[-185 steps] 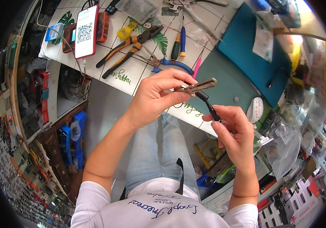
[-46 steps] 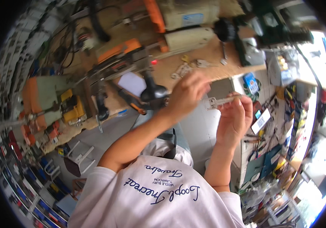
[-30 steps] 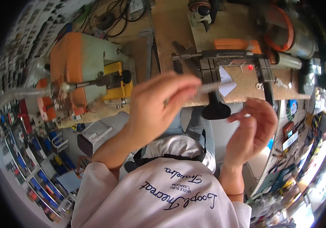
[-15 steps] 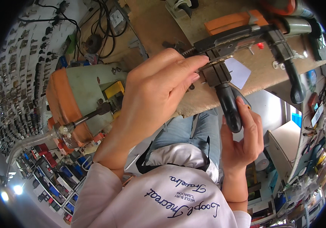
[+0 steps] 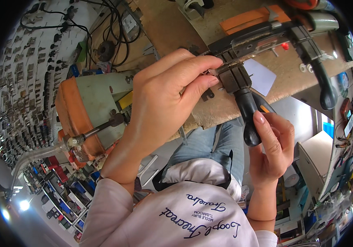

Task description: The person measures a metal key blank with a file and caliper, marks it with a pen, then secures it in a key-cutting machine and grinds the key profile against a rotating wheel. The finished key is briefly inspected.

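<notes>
Over a key-cutting machine's black carriage (image 5: 263, 38), both my hands are at its nearer clamp (image 5: 234, 79). My left hand (image 5: 162, 84) is closed in a pinch, thumb and forefinger on a small metal key (image 5: 210, 72) at the clamp's left side. The fingers hide most of the key. My right hand (image 5: 273, 146) has its fingers curled against the clamp's black handle (image 5: 248, 117), which points down toward me. A second clamp (image 5: 304, 41) with a similar black handle (image 5: 327, 92) stands farther right, untouched.
A green and orange machine (image 5: 88, 111) stands left, its metal rod pointing at a curved clear tube. Black cables (image 5: 121, 39) lie behind it. A white paper (image 5: 260, 77) rests on the wooden bench (image 5: 164, 24). Key blanks (image 5: 22, 82) hang along the left wall.
The view has shifted slightly. My right hand has moved a little right and down along the handle; my left hand keeps its pinch at the clamp, with more of the key showing.
</notes>
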A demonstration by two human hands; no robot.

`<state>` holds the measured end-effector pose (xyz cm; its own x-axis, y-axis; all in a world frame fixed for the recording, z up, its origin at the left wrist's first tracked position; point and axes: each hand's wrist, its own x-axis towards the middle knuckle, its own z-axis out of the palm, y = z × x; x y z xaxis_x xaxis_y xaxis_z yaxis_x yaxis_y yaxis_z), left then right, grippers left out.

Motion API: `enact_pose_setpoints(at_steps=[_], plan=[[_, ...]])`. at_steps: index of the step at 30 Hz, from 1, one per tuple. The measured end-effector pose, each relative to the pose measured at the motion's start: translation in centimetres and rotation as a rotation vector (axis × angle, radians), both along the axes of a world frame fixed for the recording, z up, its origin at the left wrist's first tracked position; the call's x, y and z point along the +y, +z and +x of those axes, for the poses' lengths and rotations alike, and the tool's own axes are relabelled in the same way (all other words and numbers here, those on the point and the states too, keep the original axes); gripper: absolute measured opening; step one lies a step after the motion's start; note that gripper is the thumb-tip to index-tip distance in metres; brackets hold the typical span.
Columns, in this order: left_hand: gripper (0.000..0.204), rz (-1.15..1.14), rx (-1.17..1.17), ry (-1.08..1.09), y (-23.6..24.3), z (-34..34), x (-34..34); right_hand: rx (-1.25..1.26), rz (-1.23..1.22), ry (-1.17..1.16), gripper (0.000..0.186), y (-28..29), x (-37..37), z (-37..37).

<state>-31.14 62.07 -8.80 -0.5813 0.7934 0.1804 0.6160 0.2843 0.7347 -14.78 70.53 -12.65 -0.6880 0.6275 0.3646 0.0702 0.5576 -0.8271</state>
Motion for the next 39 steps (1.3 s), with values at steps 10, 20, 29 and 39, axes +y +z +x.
enact_pose_setpoints(at_steps=[10,20,29,39], plan=[[0.02,-0.03,0.02,-0.027,0.0,-0.2,-0.2,0.063,-1.019,0.12,0.075,0.3,0.1,0.2],[0.021,-0.055,-0.038,-0.009,0.1,-0.4,-1.5,0.015,-0.513,0.157,0.06,0.2,0.2,0.4],[0.023,-0.05,0.06,-0.031,0.1,-0.3,-1.5,0.0,-0.335,0.128,0.047,0.7,0.2,-0.1],[0.023,-0.02,0.105,-0.048,0.0,-0.2,-0.6,-0.135,-0.055,0.233,0.039,2.1,1.4,-0.4]])
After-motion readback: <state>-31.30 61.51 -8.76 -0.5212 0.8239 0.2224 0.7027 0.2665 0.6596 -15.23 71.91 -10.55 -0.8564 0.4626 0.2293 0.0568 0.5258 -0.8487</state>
